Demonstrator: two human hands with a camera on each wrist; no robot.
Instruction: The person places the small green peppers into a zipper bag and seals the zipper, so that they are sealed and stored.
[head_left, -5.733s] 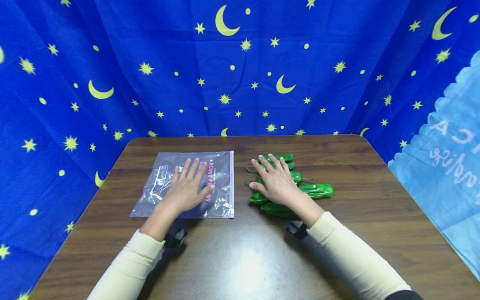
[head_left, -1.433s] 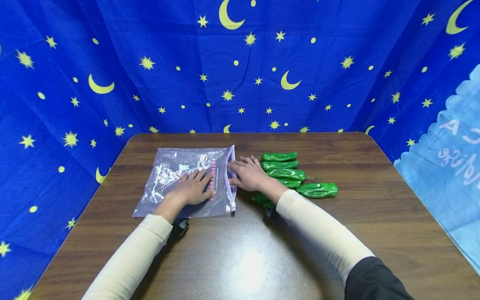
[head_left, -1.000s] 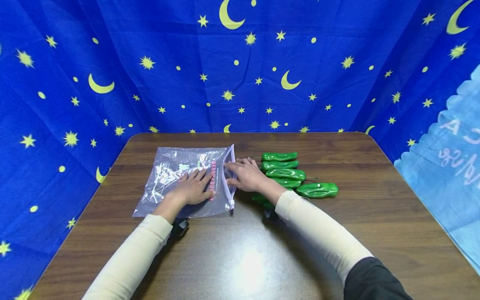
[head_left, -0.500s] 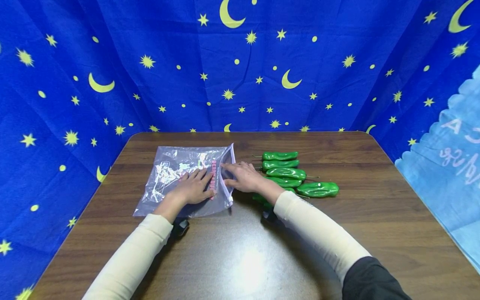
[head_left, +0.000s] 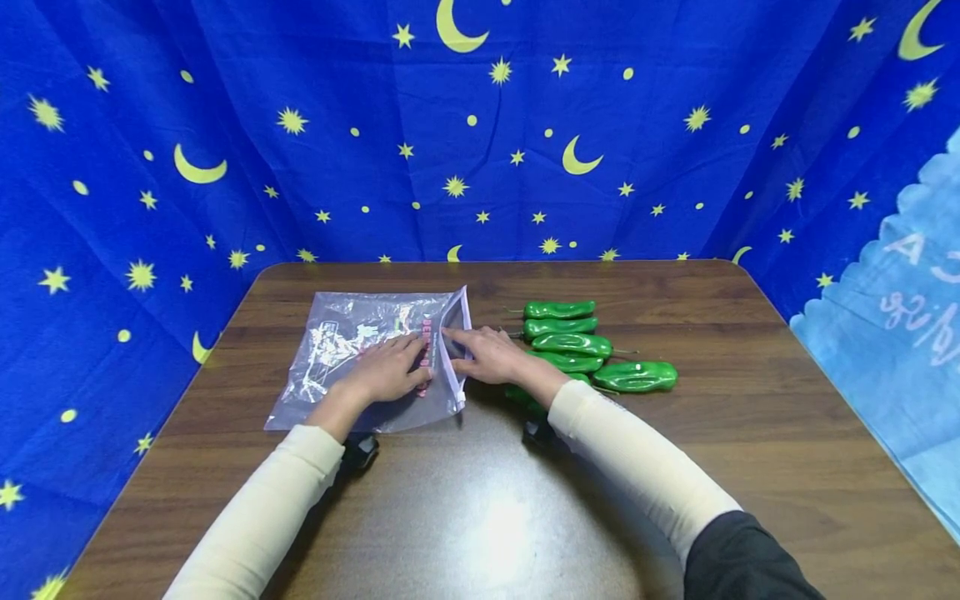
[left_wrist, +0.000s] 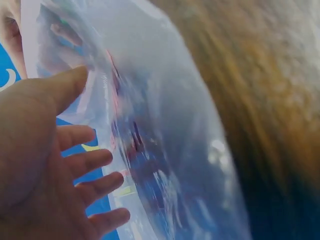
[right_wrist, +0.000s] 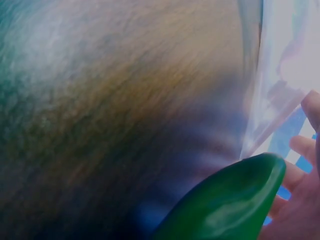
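Note:
A clear zip bag [head_left: 337, 392] with pink lettering lies on the table, its mouth on the right side gaping with the upper lip raised. My left hand [head_left: 386, 371] is over the bag's printed side, just left of the mouth. In the left wrist view that hand's fingers [left_wrist: 95, 162] are extended beside the plastic, gripping nothing. My right hand [head_left: 491, 354] reaches the mouth from the right, index finger and thumb spread and touching the raised lip. Close behind it lie several green peppers [head_left: 573, 344]; one pepper [right_wrist: 225, 205] shows large in the right wrist view.
The brown wooden table [head_left: 420, 508] has blue curtains [head_left: 510, 200] with moons and stars around its back and sides. A light blue cloth [head_left: 892, 333] with lettering hangs at the right.
My right hand has moved left from the peppers to the bag, whose mouth has parted. Over the last half second my left hand's fingers have drawn in and shifted slightly toward the mouth.

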